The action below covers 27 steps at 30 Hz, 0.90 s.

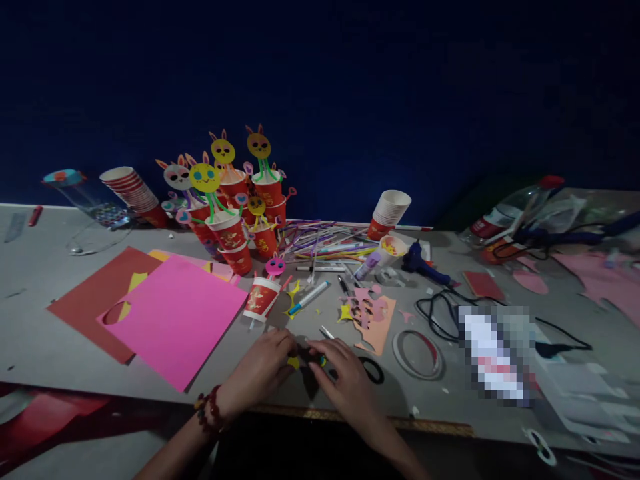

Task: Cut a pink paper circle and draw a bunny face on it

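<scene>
L hand [263,367] & R hand [345,377] sat close together at the near edge of the table [45,267], fingertips almost meeting. L hand wore a beaded bracelet [210,407] on the wrist, and its fingers were curled in on a small yellow cutout [294,362], which lay btw the two hands, just above the table top. R hand lay palm down w/ fingers bent toward the same spot; too dim to tell if it gripped anything. A black scissors handle [373,370] stuck out just beside R hand, on the table.

Next out: a pink paper sheet [175,320] lay left of the hands, overlapping a red paper sheet [95,293] w/ a hole cut in it. A tipped paper cup [261,300] w/ a pink head on a stick lay ahead of L hand, and a blue-capped marker [309,297] lay just right of it. A peach paper w/ cut-out holes [375,320] lay ahead of R hand, w/ a tape ring [417,353] flat to its right and a black cable [440,310] looped beyond.

Mid table: a pile of straws [325,243], a blue glue gun [423,263], and a stack of paper cups [390,213] leaning.

Far side, by the dark blue wall [350,80]: a cluster of red bunny cups [235,200] w/ paper faces on sticks, a 2nd cup stack [133,190] on its side to the left, and a plastic bottle [510,213] lying far right.
</scene>
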Each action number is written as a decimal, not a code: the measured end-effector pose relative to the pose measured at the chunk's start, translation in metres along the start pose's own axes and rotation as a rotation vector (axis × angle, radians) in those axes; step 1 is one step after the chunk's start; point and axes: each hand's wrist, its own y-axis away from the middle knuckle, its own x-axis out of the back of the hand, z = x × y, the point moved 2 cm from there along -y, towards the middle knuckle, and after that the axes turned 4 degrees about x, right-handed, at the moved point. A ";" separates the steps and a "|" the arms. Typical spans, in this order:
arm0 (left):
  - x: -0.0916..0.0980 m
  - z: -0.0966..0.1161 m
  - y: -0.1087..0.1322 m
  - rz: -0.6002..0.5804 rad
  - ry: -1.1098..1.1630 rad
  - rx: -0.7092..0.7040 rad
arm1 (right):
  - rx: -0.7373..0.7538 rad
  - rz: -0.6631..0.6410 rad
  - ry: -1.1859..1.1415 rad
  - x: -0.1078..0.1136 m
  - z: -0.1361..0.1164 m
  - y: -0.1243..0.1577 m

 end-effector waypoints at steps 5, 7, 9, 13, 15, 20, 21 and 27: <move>-0.001 -0.002 0.000 0.056 0.171 -0.002 | -0.073 0.063 -0.076 0.001 0.003 0.007; 0.002 0.000 0.000 0.102 0.290 -0.016 | -0.114 0.098 -0.153 0.002 0.004 0.009; 0.005 0.003 -0.002 0.163 0.407 -0.020 | -0.141 0.137 -0.229 0.003 0.003 0.009; 0.006 0.007 -0.009 0.187 0.775 0.123 | -0.157 0.223 -0.345 0.009 -0.002 0.002; 0.002 0.010 -0.015 0.168 0.977 0.209 | -0.163 0.262 -0.410 0.011 -0.003 -0.003; -0.001 0.022 -0.024 0.200 1.111 0.245 | -0.260 0.236 -0.524 0.009 0.000 -0.007; -0.001 0.024 -0.024 0.201 1.118 0.239 | -0.273 0.238 -0.530 0.008 0.001 -0.007; -0.002 0.025 -0.025 0.178 1.167 0.227 | -0.263 0.301 -0.489 0.006 0.008 -0.006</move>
